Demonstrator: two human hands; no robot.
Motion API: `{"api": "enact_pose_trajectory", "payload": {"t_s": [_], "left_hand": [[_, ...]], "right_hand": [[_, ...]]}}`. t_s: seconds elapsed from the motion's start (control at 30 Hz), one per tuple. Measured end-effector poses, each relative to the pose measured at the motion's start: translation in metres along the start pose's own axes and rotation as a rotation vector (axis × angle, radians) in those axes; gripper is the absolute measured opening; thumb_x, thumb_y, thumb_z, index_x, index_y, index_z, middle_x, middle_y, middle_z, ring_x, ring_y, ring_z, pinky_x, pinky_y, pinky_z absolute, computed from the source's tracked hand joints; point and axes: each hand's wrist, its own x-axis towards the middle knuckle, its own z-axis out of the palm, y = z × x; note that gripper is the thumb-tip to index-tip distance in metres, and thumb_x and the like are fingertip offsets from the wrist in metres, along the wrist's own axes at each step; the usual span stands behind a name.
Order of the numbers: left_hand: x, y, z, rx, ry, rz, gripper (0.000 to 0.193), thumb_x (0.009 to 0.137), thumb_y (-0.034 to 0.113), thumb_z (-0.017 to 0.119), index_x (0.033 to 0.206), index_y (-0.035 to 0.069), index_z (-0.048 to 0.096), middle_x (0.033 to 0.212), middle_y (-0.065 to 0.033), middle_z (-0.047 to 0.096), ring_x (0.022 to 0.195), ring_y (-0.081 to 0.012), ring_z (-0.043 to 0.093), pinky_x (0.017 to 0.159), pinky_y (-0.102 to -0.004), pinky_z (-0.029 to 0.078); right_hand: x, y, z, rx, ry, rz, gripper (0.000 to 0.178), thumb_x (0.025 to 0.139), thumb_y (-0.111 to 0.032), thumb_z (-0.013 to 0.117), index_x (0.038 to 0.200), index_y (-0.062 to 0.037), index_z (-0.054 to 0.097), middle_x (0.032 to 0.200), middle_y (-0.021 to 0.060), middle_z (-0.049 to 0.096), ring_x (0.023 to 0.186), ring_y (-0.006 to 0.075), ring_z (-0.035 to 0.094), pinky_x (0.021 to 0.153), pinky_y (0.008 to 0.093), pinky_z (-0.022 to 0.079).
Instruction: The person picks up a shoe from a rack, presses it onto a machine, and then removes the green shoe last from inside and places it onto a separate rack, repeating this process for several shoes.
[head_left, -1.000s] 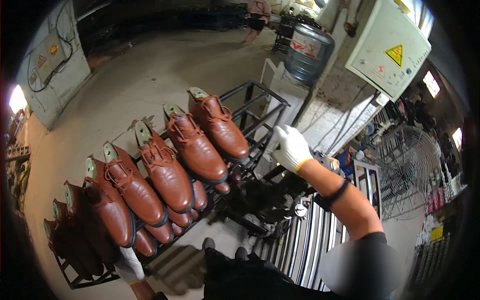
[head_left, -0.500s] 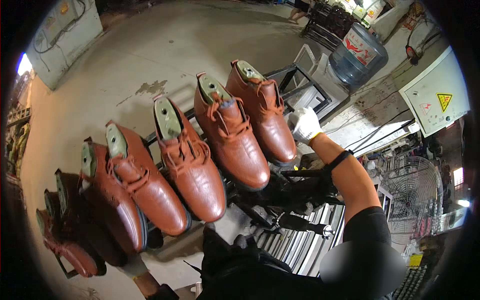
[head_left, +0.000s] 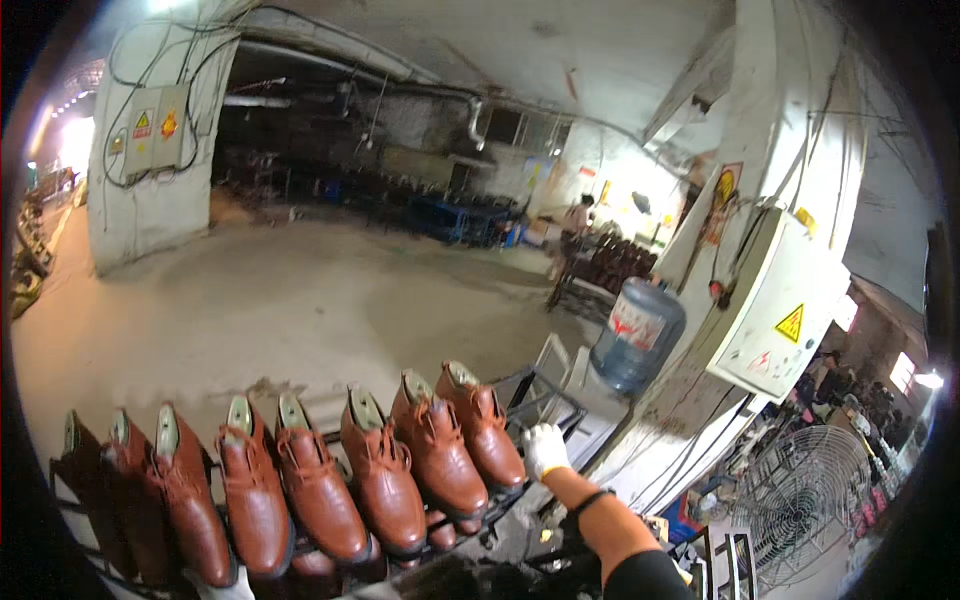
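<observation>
Here: eight brown lace-up shoes, rack top row | green lasts inside | right hand curled, left hand mostly hidden; holds unclear

Right hand in white fabric glove, just beyond the narrow black wristband; fingers look curled, grip unclear. Bare right forearm runs back from wristband into black sleeve.

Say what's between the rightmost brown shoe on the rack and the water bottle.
Head view: the black rack's end bars, then part of a pale stand, lie between that brown shoe and the water bottle.
</observation>
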Motion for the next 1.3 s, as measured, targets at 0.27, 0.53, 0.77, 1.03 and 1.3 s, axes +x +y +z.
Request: {"api": "enact_pose_trajectory", "payload": {"t_s": [0.27,0.53,0.77,1.03,1.3], "left_hand": [[-0.017,-0.031,0.046,-0.488,-0.709,-0.030,0.029,0.102,0.019,0.073,0.124,0.001,0.067,0.111,-0.0105,0.067,0.100,-0.0223,0.064,0.087,-0.0397,0.053],[-0.070,-0.050,0.082,-0.761,-1.350,-0.106,0.018,0.104,0.016,0.072,0.113,0.000,0.071,0.092,-0.0070,0.068,0.083,-0.0154,0.064,0.074,-0.0339,0.055],[-0.063,0.143,0.211,-1.382,-1.177,-0.591,0.032,0.099,0.016,0.071,0.128,0.006,0.065,0.116,-0.0087,0.066,0.106,-0.0217,0.061,0.090,-0.0333,0.051],[-0.109,0.154,0.188,-1.405,-1.107,-0.752,0.031,0.104,0.039,0.072,0.090,0.012,0.068,0.087,0.0025,0.069,0.072,-0.0099,0.061,0.073,-0.0291,0.048],[-0.279,0.177,0.109,-1.065,-1.742,-0.824,0.018,0.103,0.020,0.071,0.119,0.011,0.071,0.101,-0.0028,0.074,0.081,-0.0160,0.068,0.067,-0.0351,0.053]], "right_hand": [[0.004,-0.063,-0.074,2.028,-0.228,0.830,0.043,0.094,-0.030,0.082,0.123,0.0018,0.077,0.113,0.0092,0.079,0.097,0.0203,0.073,0.092,0.0354,0.055],[-0.072,-0.070,-0.066,2.562,-0.107,0.812,0.053,0.103,-0.025,0.068,0.147,0.0022,0.058,0.136,0.0167,0.070,0.124,0.0303,0.068,0.112,0.0454,0.051],[-0.134,-0.105,-0.120,2.376,0.201,0.768,0.045,0.092,-0.032,0.079,0.121,0.0024,0.074,0.120,0.0120,0.076,0.107,0.0226,0.071,0.100,0.0377,0.053],[-0.340,-0.169,-0.215,1.743,0.189,0.726,0.101,0.083,-0.035,0.093,0.161,-0.0018,0.038,0.153,0.0167,0.054,0.147,0.0256,0.047,0.124,0.0432,0.037],[-0.439,-0.127,-0.290,1.632,0.556,1.351,0.057,0.083,-0.006,0.082,0.136,0.0000,0.060,0.119,0.0087,0.070,0.106,0.0184,0.067,0.095,0.0337,0.057]]}}
